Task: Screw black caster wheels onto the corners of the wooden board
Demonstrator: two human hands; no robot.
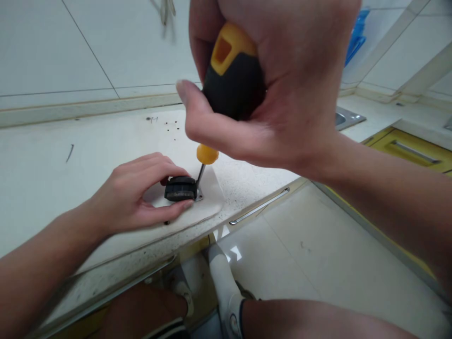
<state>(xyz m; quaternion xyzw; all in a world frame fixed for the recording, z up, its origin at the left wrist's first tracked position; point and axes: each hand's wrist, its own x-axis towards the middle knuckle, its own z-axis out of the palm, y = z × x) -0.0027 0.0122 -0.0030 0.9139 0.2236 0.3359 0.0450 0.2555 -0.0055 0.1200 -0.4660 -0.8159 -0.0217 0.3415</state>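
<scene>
My right hand (282,94) is wrapped around a screwdriver (233,87) with a black and yellow handle, held tilted above the board. Its metal shaft runs down to a small metal mounting plate at the base of a black caster wheel (181,189). Thumb and fingers of my left hand (137,193) pinch the caster from both sides. Under it lies a white board (116,136) with rounded corners, resting on the counter. The screwdriver's tip meets the plate beside the wheel; any screw there is too small to make out.
Several small holes (172,126) and a dark bent mark (69,153) show on the board. The speckled counter edge (233,200) runs diagonally in front of my legs. A metal sink (348,117) is at the right, near a yellow cabinet (413,146). Tiled wall stands behind.
</scene>
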